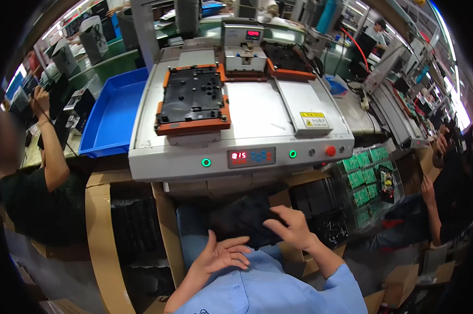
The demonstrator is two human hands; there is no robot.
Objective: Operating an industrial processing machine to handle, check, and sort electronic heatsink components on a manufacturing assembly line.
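Observation:
A dark black panel (241,215) lies across my lap, its outline hard to make out against the shadow. My left hand (225,255) is open beside its near edge, palm turned up and fingers spread, with nothing in it. Over the panel's right side hovers my right hand (293,228), thumb and forefinger apart and the other fingers partly hidden; whether it touches the panel I cannot tell. Ahead stands a white bench machine (252,107) with an orange-edged fixture (193,125) on its left, holding a black plastic plate (192,94).
The machine's front has green-ringed buttons and a red knob (330,151). A second orange-edged fixture (291,60) sits at the back right. Left are a blue tray (116,112) and a cardboard box (101,225) of black parts. Green circuit boards (362,178) lie right. People sit on both sides.

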